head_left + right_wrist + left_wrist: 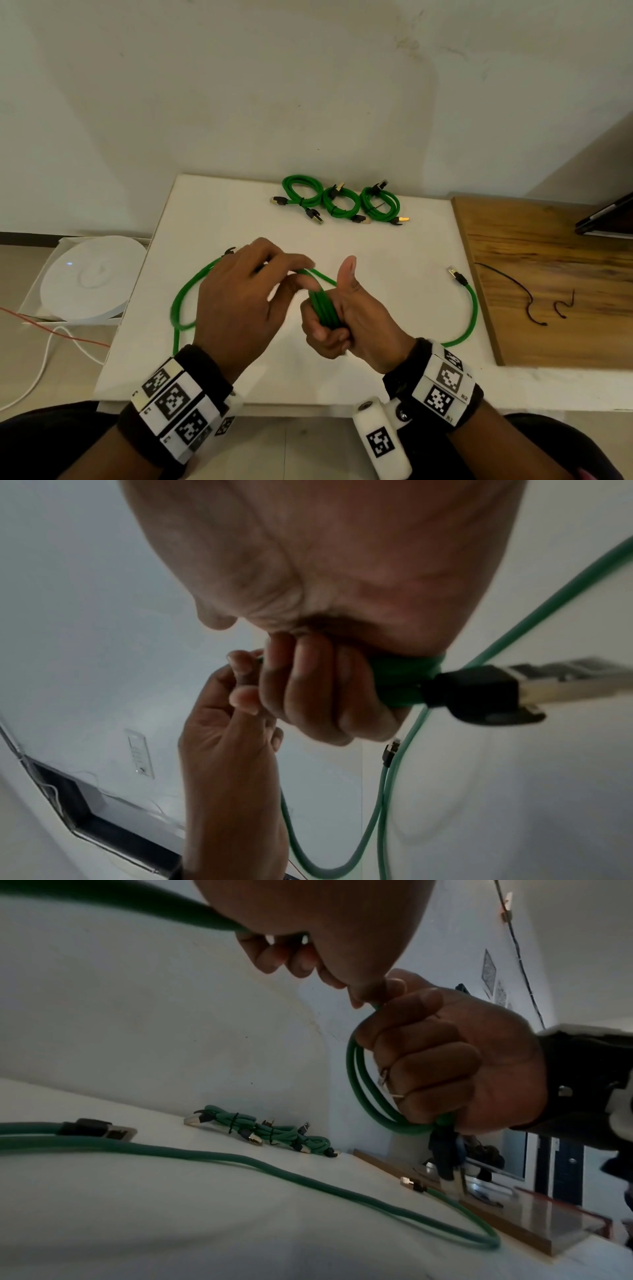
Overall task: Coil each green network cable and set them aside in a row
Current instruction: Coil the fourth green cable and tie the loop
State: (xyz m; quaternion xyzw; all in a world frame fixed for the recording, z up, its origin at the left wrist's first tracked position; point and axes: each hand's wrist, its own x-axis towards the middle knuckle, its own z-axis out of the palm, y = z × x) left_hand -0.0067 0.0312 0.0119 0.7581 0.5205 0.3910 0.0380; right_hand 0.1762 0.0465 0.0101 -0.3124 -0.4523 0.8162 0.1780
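Observation:
My right hand grips a bundle of loops of a green network cable in its fist, thumb up. A black-and-metal plug sticks out below the fist. My left hand is just to its left and pinches a strand of the same cable at the top of the bundle. Loose green cable curves over the white board to the left. More cable with a plug lies at the right. Three coiled cables sit in a row at the back.
A wooden board with two black ties adjoins the white board on the right. A dark flat object lies at the far right. A round white device sits in a box on the left, near white and red wires.

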